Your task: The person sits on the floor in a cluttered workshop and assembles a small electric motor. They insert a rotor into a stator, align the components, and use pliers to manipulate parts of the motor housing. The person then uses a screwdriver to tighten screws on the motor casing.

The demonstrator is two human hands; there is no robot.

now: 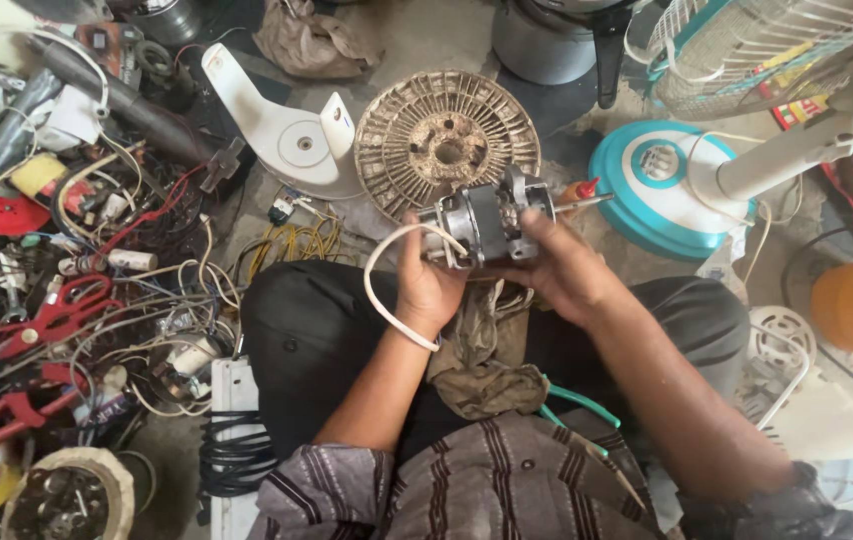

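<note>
A small grey metal fan motor [487, 222] with a projecting steel shaft was held between both hands, just above the lap. The left hand [427, 285] was closed around the motor's rear end, fingers curled under it and thumb laid over the top; a white insulated cable [379, 290] looped out from that end, down past the wrist and back. The right hand [559, 268] was wrapped over the front half of the motor, fingers pressed together against the casing. Neither hand was spread.

The motor's long axis ran roughly sideways, from the left hand toward the right and slightly away from the body, with the thin shaft [587, 202] pointing out beyond the right hand's fingertips. The right hand was therefore the nearer one to the shaft end, the left the nearer to the cable end.

Just beyond the knuckles of both hands a round, dusty, ribbed fan guard hub [447, 140] lay on the floor. Past the right hand stood a turquoise round fan base [647, 195]. Beneath the wrists a crumpled brown rag [482, 370] rested on the lap, and well off from the left hand lay red-handled pliers [52, 315] among tangled wires
</note>
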